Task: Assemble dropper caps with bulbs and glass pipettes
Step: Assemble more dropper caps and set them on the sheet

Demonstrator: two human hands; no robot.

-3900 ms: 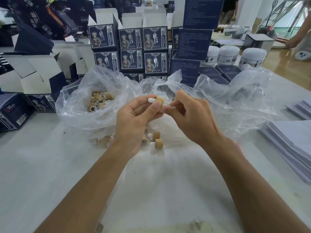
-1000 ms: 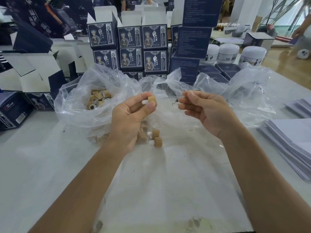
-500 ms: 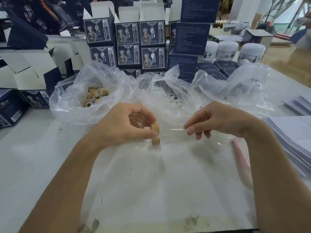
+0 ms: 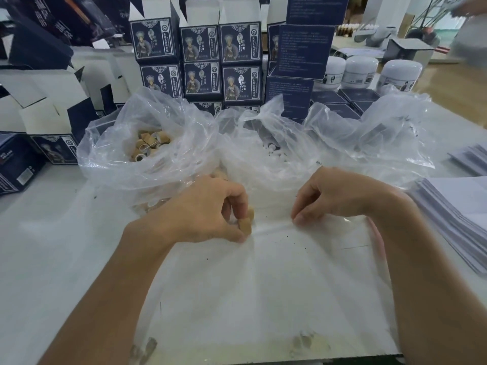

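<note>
While left hand (image 4: pixel 203 214) grips caps (image 4: pixel 246 222), right hand (image 4: pixel 340 196) pinches nearby.

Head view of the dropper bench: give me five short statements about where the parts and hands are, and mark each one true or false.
1. The tan caps lie in the clear bag at the left. True.
2. The left hand is raised high above the table. False: it is down at the plastic sheet, by two tan caps.
3. The white jars stand at the far right, behind the bags. True.
4. The right hand is reaching into the bag of tan caps. False: it is down at the sheet, to the right of the left hand, fingers curled.
5. The printed boxes behind the bags lie flat in a single layer. False: they stand upright, stacked in rows.
</note>
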